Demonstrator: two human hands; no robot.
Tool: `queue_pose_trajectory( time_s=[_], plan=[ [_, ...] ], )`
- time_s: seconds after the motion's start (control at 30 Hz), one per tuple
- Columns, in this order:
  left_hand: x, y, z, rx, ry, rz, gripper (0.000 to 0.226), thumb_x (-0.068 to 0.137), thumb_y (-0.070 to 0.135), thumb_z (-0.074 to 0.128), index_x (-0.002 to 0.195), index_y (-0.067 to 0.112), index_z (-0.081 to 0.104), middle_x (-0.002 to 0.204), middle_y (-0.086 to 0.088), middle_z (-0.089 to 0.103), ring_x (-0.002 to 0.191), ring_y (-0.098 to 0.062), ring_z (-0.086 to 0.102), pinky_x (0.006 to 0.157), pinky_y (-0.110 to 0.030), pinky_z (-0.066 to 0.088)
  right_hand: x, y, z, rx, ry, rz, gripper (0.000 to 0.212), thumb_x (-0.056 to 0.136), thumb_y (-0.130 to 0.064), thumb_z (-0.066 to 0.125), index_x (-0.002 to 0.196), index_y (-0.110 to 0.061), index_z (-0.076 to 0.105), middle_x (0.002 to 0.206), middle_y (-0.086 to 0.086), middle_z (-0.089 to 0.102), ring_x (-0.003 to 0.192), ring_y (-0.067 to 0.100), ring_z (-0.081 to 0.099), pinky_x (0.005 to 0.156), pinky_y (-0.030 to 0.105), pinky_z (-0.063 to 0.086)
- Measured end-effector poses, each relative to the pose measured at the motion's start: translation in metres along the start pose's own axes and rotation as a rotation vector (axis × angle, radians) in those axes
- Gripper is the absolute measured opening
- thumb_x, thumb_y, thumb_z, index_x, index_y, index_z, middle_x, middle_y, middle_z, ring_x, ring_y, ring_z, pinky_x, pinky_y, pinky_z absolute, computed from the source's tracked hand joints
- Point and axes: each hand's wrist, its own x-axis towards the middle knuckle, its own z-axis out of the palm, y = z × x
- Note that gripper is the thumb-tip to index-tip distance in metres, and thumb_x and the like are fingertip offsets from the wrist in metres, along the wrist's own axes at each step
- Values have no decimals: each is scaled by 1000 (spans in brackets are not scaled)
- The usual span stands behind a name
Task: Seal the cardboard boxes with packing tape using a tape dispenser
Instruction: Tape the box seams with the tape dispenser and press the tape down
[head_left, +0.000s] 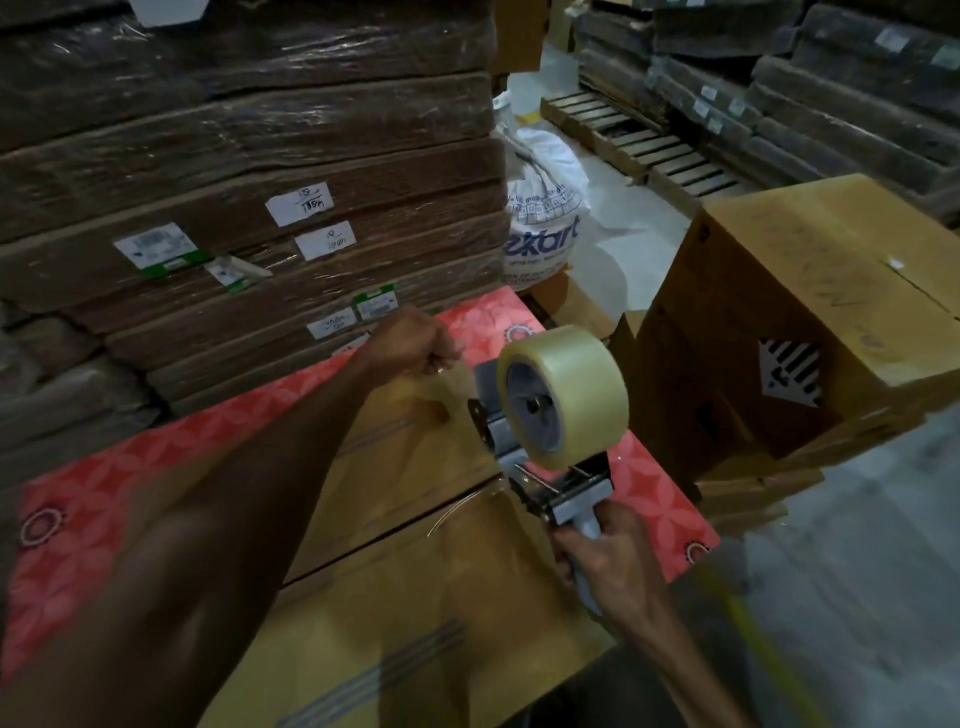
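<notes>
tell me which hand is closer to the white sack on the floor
Left. The left hand, pinching the tape end, is stretched forward just below-left of the white sack. The right hand grips the tape dispenser handle much nearer the person.

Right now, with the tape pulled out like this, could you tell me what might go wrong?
The loose tape strip pinched by the left hand hangs unsupported and could fold onto itself. The tape dispenser, gripped in the right hand, has its front end close to that hand, so a slip might nick it.
</notes>
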Motion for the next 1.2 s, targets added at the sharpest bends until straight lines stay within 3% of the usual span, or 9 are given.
queue_pose_trajectory(
  time_s=[0.13, 0.27, 0.43, 0.57, 0.67, 0.8, 0.97, 1.1, 1.2],
  plan=[
    [29, -1, 6, 216, -8, 115, 16, 94, 8, 65, 86, -1, 77, 74, -9, 73, 51, -3, 62, 50, -16, 48, 8, 4, 4, -71, 29, -28, 23, 70, -41, 64, 66, -19, 62, 59, -14, 63, 54, 0, 57, 51, 16, 42],
    [56, -11, 1, 233, 43, 73, 14, 92, 15, 70, 85, 4, 77, 78, -11, 74, 67, -18, 68, 65, -30, 54, 13, 20, 9, -91, 87, -17, 23, 84, -18, 69, 62, -15, 63, 58, -2, 63, 55, 12, 59, 53, 31, 47],
    [73, -25, 12, 266, 41, 95, 18, 93, 12, 69, 80, 2, 75, 80, -16, 74, 68, -26, 69, 63, -29, 55, 22, 20, 12, -182, 44, 49, 33, 90, -1, 65, 63, -19, 58, 51, -11, 61, 54, -2, 59, 51, 11, 43],
    [83, -45, 18, 243, 68, 104, 15, 90, -4, 65, 78, -4, 74, 89, -22, 75, 78, -31, 72, 70, -30, 59, 28, 11, 13, -290, -45, 59, 32, 91, -19, 68, 67, -34, 53, 60, -9, 56, 58, 0, 53, 58, 11, 41],
    [84, -50, 23, 182, 91, 113, 22, 89, -13, 57, 76, -4, 71, 90, -27, 72, 83, -33, 71, 63, -24, 51, 30, 11, 19, -204, -10, 132, 28, 88, -8, 68, 66, -24, 63, 65, -2, 68, 62, 6, 63, 64, 28, 51],
    [85, -55, 24, 11, 117, 142, 36, 89, -24, 42, 70, -1, 62, 79, -25, 57, 62, -23, 62, 44, -16, 41, 29, 10, 25, -144, 11, 159, 22, 86, -7, 71, 70, -21, 65, 65, -9, 69, 63, 2, 64, 57, 16, 43],
    [84, -61, 24, -67, 40, 135, 30, 92, -20, 49, 74, -5, 68, 77, -13, 61, 53, 0, 60, 56, -12, 47, 31, 8, 28, -186, 31, 170, 24, 85, -9, 72, 67, -22, 64, 65, -6, 68, 65, 5, 64, 62, 23, 46],
    [83, -69, 28, 21, 49, 95, 46, 93, -14, 53, 56, 13, 61, 70, -2, 63, 79, -15, 64, 77, -25, 51, 31, 6, 28, -159, 13, 211, 19, 88, -12, 70, 74, -23, 64, 71, -5, 66, 67, 6, 63, 62, 21, 43],
    [81, -70, 29, 79, 53, 54, 41, 94, -2, 58, 59, 18, 61, 79, -6, 68, 86, -22, 64, 76, -29, 49, 31, 6, 29, -175, 3, 199, 18, 89, -14, 70, 75, -24, 64, 71, -6, 66, 65, 3, 62, 62, 18, 42]
  ],
)
